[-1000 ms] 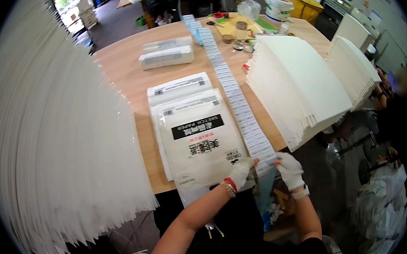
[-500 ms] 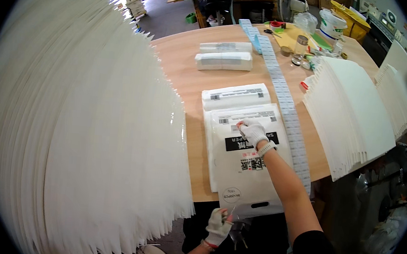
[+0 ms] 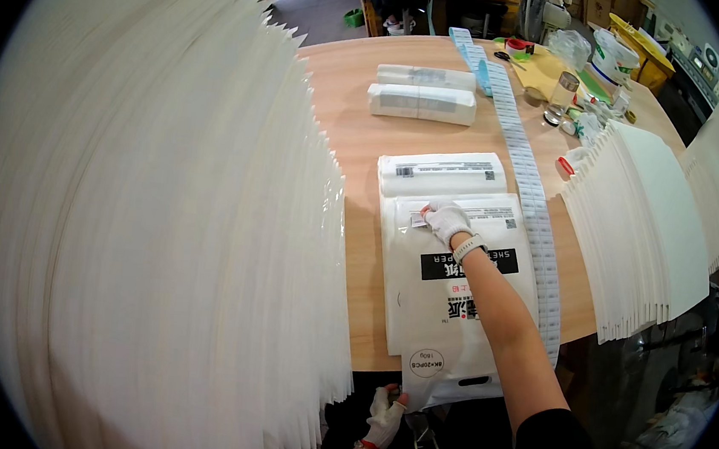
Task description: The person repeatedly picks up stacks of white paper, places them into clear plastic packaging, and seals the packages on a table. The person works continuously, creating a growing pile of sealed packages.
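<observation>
A clear plastic packaging bag with black print point(image 3: 430, 316) lies flat on a stack of similar bags, its near end overhanging the table edge. My right hand point(image 3: 447, 222), in a white glove with bare fingertips, rests on the bag's far part. Its fingers are closed at a small white label point(image 3: 418, 219) against the bag. My left hand point(image 3: 385, 419), gloved likewise, is below the table edge at the bag's near left corner. Its thumb and finger pinch the bag's edge there. A rolled part of the bag stack point(image 3: 443, 174) lies just beyond.
A long strip of labels point(image 3: 520, 153) runs along the right of the bags. Two wrapped bundles point(image 3: 421, 103) lie farther back. Tall white paper stacks point(image 3: 164, 207) fill the left, and fanned paper point(image 3: 642, 224) stands at right. A glass jar point(image 3: 562, 97) and scissors point(image 3: 504, 58) sit at the back.
The view has shifted left, so things appear farther right. My left hand has come up to the bag's near left corner. My right hand stays at the far part, with the small label now showing.
</observation>
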Tool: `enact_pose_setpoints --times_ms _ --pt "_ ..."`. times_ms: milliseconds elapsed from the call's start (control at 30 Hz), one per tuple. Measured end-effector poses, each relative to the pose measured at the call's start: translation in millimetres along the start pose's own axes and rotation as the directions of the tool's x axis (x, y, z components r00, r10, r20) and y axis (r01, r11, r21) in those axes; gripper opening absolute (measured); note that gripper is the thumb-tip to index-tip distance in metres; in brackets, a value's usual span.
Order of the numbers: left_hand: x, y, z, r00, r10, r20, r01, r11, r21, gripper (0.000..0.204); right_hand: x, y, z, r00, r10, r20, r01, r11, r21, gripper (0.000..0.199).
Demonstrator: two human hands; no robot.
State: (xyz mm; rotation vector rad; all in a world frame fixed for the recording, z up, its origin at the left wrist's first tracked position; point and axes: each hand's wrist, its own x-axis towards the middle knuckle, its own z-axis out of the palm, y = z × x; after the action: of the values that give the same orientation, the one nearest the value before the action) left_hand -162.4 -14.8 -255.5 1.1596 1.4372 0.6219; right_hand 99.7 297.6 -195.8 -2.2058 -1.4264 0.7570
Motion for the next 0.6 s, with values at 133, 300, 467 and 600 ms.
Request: enact_pose_setpoints --times_ms 133,300,467,600 --pt "0.9 12.4 -4.5 0.999 -0.018 0.026 0.019 0.999 -0.032 0.039 -0.9 -3.2 0.7 1.000 -0.005 -0.023 0.004 0.999 -0.033 0.021" --pt "3.2 4.8 -6.7 0.998 -0.040 0.043 0.040 0.999 -0.001 0.039 -2.2 -10.1 1.5 0.999 -0.030 -0.022 0.029 0.998 -0.057 0.019" --pt "5.7 -7.8 -4.0 0.997 -0.038 0.066 0.041 0.998 -0.038 0.040 7.2 1.7 11.6 0.994 -0.101 -0.047 0.098 0.993 -0.071 0.019" --pt "5.8 -6.6 -1.1 0.984 -0.102 0.146 0.101 0.995 0.012 0.037 -2.2 -7.9 11.9 0.992 -0.121 0.040 0.127 0.970 -0.205 0.026"
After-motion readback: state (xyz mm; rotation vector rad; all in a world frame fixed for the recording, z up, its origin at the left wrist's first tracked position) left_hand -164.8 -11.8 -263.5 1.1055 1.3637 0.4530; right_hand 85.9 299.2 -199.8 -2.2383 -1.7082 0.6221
